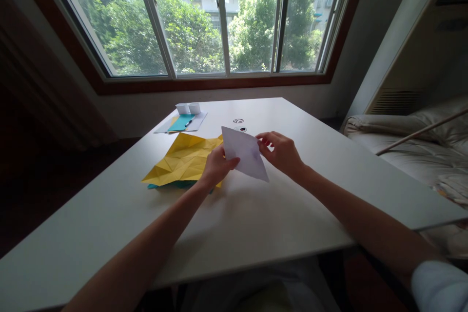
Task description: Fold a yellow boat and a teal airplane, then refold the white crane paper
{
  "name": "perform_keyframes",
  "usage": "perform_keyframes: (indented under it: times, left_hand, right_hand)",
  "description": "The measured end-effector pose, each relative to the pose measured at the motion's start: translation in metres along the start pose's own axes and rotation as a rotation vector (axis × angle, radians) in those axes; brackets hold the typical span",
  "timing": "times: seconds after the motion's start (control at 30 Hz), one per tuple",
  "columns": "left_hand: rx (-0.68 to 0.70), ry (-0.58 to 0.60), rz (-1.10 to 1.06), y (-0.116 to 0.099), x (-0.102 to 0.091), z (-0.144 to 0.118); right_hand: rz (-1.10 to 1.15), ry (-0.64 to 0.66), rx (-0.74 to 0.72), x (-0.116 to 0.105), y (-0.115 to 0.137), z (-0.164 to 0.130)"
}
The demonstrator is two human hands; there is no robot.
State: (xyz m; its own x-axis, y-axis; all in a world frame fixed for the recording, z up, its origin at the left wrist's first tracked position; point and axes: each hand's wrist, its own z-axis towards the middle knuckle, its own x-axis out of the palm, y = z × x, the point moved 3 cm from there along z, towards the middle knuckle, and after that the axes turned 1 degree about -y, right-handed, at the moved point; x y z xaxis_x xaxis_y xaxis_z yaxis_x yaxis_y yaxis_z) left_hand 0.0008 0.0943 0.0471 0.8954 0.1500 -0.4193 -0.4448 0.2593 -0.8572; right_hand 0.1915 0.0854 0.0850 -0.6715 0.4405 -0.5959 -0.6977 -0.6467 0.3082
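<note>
White folded paper sheet [244, 153], a flat triangular piece, is held just above the wide white table [278, 214], near its middle, between both hands. Its long edge slants from far left down to near right. The left hand [216, 166] pinches the near-left edge, thumb on top; the right hand [283, 152] pinches the far-right edge, equally close. Touching the left hand's far side lies a creased yellow paper sheet [183, 158] over a teal one. Bare tabletop spreads near and right; the small teal card [181, 122] lies well apart, far left.
</note>
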Motion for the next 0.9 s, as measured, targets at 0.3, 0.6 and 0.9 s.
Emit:
perform_keyframes:
  times: [0.3, 0.6, 0.9]
  left_hand:
    - [0.040, 0.003, 0.195, -0.003, -0.010, 0.001]
    - [-0.165, 0.059, -0.389, 0.007, -0.004, -0.001]
    - [-0.462, -0.099, -0.748, 0.018, -0.003, 0.004]
  right_hand:
    - [0.142, 0.053, 0.175, -0.002, -0.028, 0.013]
    - [0.451, 0.133, 0.248, 0.004, -0.022, 0.008]
    - [0.416, 0.018, 0.006, 0.001, -0.013, 0.005]
